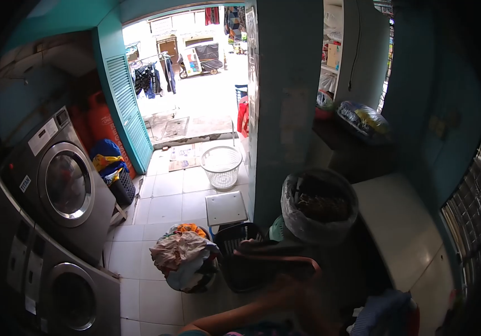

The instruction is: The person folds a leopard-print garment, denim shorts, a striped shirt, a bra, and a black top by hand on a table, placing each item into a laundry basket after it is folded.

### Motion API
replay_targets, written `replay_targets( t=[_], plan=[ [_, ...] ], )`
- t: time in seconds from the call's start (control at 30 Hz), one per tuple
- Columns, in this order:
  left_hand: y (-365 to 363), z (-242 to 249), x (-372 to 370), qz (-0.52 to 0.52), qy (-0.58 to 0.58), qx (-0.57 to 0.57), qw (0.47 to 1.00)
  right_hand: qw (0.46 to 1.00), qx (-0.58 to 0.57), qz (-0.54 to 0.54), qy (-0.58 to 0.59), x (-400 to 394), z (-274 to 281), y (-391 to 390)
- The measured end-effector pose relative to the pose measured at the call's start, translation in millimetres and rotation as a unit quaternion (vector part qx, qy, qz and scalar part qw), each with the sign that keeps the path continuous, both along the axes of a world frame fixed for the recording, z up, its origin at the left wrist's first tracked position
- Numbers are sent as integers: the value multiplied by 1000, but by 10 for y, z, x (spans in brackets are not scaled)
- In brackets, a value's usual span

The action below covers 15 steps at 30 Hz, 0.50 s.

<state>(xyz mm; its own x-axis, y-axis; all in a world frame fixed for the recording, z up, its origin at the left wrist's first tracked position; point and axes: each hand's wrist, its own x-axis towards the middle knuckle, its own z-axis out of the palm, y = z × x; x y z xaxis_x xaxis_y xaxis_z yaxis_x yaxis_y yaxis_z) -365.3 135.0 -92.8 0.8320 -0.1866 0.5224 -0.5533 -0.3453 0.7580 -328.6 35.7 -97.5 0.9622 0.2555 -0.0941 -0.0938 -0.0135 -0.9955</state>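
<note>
My left hand (282,293) reaches in from the bottom, its fingers dark and smeared by motion. Close beside it is my right hand (306,299), also in shadow and blurred. Just beyond both hands lies a dark piece with a pinkish-brown edge (293,259), stretching over the side of a black plastic basket (235,274); I cannot tell whether either hand grips it. Left of the basket, a heaped load of laundry (181,252) in pink, orange and grey-white fills a container. More clothes, a blue bundle (383,313), sit at the lower right.
Front-loading washers (103,215) line the left. A white laundry basket (221,168) and a flat-topped scale (225,208) stand toward the open doorway. At right are a plastic-lined bin (293,215), a pale counter (403,207) and a bagged bundle (361,117).
</note>
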Motion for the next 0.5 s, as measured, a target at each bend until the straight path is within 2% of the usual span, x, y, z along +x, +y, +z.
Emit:
replay_targets(
  t=[0.1, 0.17, 0.2, 0.23, 0.33, 0.37, 0.4, 0.43, 0.47, 0.5],
  plan=[
    [-183, -20, -176, -121, -66, 178, 974, 998, 41, -14, 37, -71, -268, -192],
    [-269, 29, -277, -198, -117, 293, 928, 997, 61, -25, 49, -57, -373, -278],
    [-260, 187, -298, -202, -117, 296, 926, 996, 70, -27, 56, -27, -419, -300],
    [-210, 476, -305, -192, -29, 203, 960, 994, 82, -29, 62, 3, -451, -344],
    [-19, 941, -368, -29, -200, 145, 969, 989, 123, -27, 78, 91, -540, -463],
    [75, 1047, -347, -1, -73, 69, 995, 987, 136, -18, 84, 153, -568, -479],
    [169, 1153, -327, 35, 45, -26, 998, 985, 146, -11, 91, 223, -588, -440],
    [308, 1378, -255, 16, 98, -277, 956, 982, 157, -3, 106, 252, -596, -491],
    [448, 1603, -183, 1, 92, -522, 848, 977, 163, 9, 138, 277, -544, -507],
    [735, 1523, -42, -13, 89, -621, 779, 971, 168, 21, 170, 302, -488, -522]
  ],
)
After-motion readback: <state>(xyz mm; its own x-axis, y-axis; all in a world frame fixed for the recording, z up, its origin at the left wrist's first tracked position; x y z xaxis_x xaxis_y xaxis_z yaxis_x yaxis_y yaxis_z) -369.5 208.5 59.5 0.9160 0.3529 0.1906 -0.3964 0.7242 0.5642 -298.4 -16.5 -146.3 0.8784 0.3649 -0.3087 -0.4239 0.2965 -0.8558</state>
